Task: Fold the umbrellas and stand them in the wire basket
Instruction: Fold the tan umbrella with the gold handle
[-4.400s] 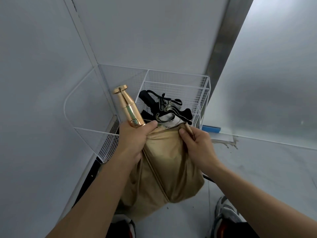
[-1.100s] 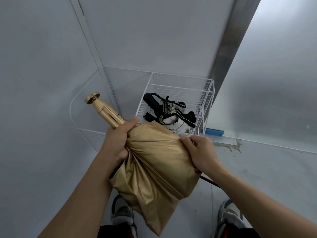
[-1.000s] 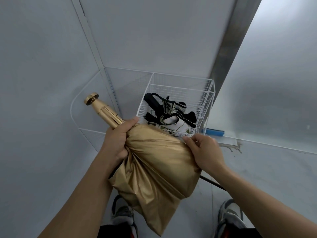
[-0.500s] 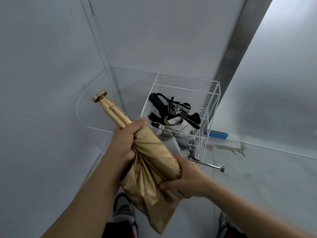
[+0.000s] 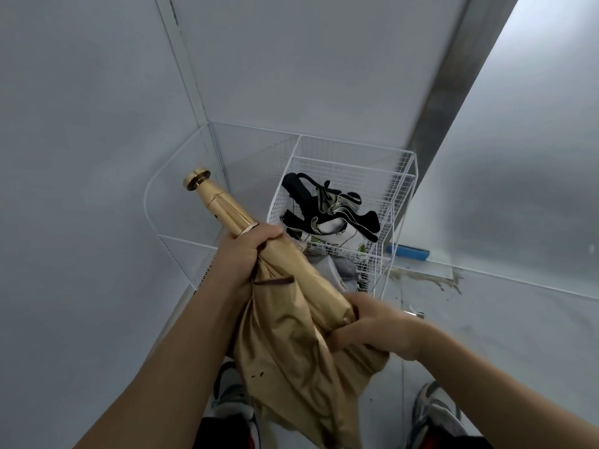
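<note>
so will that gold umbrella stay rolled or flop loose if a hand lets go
Probably floppy: the gold umbrella hangs in loose folds below the right hand. Its cloth looks shiny, so likely slippery and apt to unroll. The handle looks rigid, jutting straight past the left hand.

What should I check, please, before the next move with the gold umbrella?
1. Left hand grips the gold umbrella below its handle: ok.
2. Right hand grips the rolled canopy: ok.
3. Canopy wound tight: not ok, loose folds hang below.
4. Strap fastened round the canopy: not ok, it lies free.
5. Room in the basket beside the black umbrella: cannot tell.
</note>
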`<action>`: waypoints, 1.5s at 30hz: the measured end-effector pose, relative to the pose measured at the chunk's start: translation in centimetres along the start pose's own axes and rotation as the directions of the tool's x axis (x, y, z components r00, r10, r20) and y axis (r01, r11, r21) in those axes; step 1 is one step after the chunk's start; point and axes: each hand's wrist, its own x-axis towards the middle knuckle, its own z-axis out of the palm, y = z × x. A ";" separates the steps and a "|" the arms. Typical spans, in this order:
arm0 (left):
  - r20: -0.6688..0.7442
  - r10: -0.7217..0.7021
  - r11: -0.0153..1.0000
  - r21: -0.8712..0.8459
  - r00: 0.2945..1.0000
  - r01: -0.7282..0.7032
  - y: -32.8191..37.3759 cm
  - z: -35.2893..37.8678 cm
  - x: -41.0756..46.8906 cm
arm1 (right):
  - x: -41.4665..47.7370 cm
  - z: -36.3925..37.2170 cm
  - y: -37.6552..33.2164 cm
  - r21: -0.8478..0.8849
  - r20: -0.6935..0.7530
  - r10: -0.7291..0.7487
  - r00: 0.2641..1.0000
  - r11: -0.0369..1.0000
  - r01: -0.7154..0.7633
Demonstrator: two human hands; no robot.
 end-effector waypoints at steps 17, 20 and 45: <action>-0.367 0.419 0.862 0.449 0.831 -0.236 -1.0 -0.6 1.1 | -1.8 0.4 -0.9 -0.326 -0.520 -0.463 0.718 0.884 0.334; -0.321 0.388 0.866 0.447 0.864 -0.223 -1.2 -0.2 0.9 | -1.3 0.9 -1.1 -0.183 -0.559 -0.383 0.736 0.922 0.341; 0.125 -0.076 0.997 -0.026 0.989 0.079 -1.0 1.2 -1.2 | 3.8 -2.0 2.2 -0.121 -0.688 -0.102 0.719 0.992 0.025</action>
